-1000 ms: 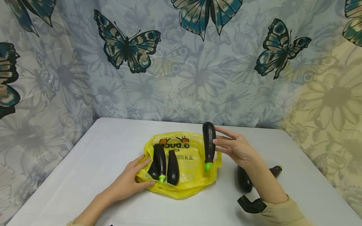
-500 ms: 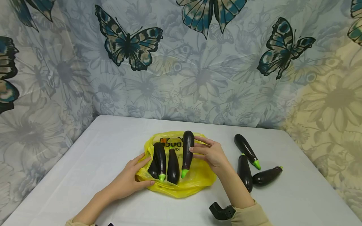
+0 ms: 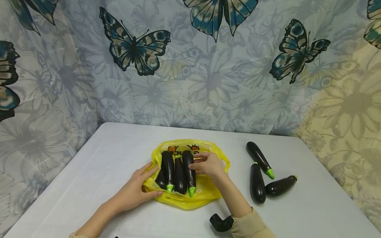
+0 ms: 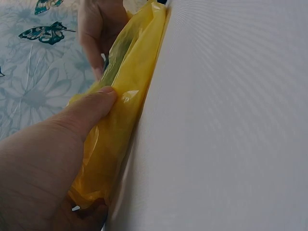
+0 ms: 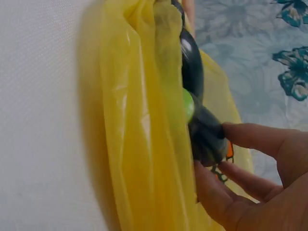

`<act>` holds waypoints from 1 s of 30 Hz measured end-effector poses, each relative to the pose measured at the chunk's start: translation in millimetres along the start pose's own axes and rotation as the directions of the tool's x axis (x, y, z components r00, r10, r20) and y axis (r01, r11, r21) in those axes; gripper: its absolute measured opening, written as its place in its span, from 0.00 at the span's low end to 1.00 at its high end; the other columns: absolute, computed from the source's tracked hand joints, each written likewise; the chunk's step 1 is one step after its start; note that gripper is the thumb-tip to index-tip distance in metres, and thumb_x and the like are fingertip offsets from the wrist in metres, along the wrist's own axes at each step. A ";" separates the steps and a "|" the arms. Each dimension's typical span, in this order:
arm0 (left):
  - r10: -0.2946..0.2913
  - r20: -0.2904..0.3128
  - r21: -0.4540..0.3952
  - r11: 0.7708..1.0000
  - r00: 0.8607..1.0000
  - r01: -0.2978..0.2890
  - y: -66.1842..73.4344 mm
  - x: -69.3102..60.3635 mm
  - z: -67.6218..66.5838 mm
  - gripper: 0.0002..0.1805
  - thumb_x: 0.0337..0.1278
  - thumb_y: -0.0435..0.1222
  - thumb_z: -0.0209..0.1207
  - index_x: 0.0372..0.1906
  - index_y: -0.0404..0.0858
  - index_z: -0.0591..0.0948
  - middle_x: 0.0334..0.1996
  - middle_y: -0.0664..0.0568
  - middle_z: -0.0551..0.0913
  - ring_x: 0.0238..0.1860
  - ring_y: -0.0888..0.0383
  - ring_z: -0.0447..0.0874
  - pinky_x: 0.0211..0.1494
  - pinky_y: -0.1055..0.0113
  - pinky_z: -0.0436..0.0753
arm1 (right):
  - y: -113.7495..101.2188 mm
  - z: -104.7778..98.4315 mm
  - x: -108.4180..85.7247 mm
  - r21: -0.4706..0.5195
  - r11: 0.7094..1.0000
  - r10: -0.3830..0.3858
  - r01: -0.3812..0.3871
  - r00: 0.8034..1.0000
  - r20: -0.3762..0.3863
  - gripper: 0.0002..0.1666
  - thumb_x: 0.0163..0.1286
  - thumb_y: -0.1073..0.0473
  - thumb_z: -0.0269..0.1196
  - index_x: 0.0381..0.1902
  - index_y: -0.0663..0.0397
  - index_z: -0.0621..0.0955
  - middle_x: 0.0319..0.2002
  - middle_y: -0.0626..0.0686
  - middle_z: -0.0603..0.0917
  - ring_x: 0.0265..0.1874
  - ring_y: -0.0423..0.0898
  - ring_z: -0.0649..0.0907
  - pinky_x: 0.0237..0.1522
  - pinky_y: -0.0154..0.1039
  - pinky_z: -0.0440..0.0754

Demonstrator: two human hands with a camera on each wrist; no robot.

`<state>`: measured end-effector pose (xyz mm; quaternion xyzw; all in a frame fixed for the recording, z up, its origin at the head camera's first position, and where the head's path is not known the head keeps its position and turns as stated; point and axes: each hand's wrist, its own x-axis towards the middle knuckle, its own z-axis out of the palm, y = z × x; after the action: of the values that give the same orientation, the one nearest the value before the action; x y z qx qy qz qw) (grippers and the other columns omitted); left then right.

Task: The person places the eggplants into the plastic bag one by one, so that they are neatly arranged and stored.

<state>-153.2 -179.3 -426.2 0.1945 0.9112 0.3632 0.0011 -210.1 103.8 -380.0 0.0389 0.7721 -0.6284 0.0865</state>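
Note:
A yellow plastic bag (image 3: 205, 193) lies spread on the table with its mouth open. My left hand (image 3: 137, 190) holds its left edge, thumb in front and fingers round the side; the left wrist view shows the thumb (image 4: 96, 108) on the plastic. My right hand (image 3: 209, 165) pinches a dark eggplant (image 3: 190, 173) with a green stem inside the bag's mouth. Close beside it in the bag lie a middle eggplant (image 3: 180, 177), another eggplant (image 3: 168, 168) and a partly hidden one (image 3: 160, 180). In the right wrist view, fingers and thumb flank the eggplant (image 5: 208, 137).
To the right on the white table (image 3: 74, 178), three loose eggplants lie together: a back one (image 3: 258, 155), a front one (image 3: 257, 183) and a right one (image 3: 281, 185). A black curved device (image 3: 220, 223) sits by the right sleeve. A butterfly-patterned cloth (image 3: 208, 92) hangs behind.
My right hand has carried the eggplant left and down, from above the bag's right side to beside the eggplants in it. The middle eggplant has shifted slightly. My left hand has stayed put.

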 end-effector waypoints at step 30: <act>0.000 -0.002 0.001 1.000 1.000 0.000 -1.4 -1.2 -0.5 0.52 0.45 0.67 0.65 0.76 0.54 0.62 0.76 0.55 0.51 0.74 0.47 0.48 0.67 0.39 0.61 | 10.3 1.7 7.6 0.007 0.999 -0.053 0.053 0.999 0.007 0.17 0.58 0.73 0.70 0.47 0.67 0.85 0.44 0.59 0.85 0.37 0.50 0.85 0.38 0.45 0.85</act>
<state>-152.7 -181.0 -427.0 0.1943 0.9113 0.3631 0.0000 -215.7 103.9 -391.7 0.0167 0.7704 -0.6332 0.0724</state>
